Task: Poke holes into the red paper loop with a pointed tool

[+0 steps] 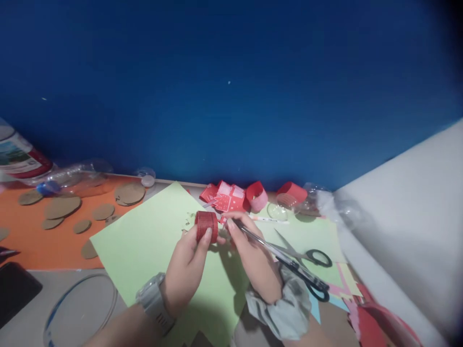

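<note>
My left hand holds a small red ring of patterned paper upright over a light green sheet. A grey watch is on that wrist. My right hand grips black-handled scissors by the blades, with the tip pointing at the red ring and the handles trailing to the right. A grey scrunchie sits on the right wrist.
Red paper pieces and two red rings lie by the blue wall. Cardboard discs rest on an orange sheet at the left, near a plastic bottle. A second pair of scissors and a pen lie right.
</note>
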The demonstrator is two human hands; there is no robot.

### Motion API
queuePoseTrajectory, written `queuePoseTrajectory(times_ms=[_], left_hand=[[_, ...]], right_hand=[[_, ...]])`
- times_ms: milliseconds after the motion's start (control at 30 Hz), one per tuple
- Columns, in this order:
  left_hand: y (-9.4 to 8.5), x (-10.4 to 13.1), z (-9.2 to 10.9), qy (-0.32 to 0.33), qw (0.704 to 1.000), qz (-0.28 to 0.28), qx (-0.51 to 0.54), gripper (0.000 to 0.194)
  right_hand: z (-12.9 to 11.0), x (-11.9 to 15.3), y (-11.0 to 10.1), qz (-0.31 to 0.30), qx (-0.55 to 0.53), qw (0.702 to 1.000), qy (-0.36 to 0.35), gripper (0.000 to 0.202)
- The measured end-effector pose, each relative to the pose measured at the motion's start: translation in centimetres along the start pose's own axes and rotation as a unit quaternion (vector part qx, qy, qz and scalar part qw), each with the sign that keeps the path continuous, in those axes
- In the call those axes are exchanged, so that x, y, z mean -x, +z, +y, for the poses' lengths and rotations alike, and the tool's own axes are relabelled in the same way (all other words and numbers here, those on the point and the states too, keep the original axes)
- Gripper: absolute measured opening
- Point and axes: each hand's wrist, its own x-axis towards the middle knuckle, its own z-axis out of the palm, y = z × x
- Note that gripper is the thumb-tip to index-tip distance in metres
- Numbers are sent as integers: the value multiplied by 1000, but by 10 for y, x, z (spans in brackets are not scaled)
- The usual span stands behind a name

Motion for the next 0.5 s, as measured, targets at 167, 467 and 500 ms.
queuePoseTrajectory(times_ms=[167, 467, 500], left_hand=[[-1, 2, 2, -2, 1000, -8, 1, 34], [0, -1, 3, 31, 994, -31, -104, 37], [0, -1, 3, 26, 993, -33, -108, 39]], right_hand=[[3, -9, -12, 21, 47, 999, -13, 38], [21, 0, -21, 82, 85, 990, -76, 42], [21, 1, -22, 77, 90, 990, -82, 42]])
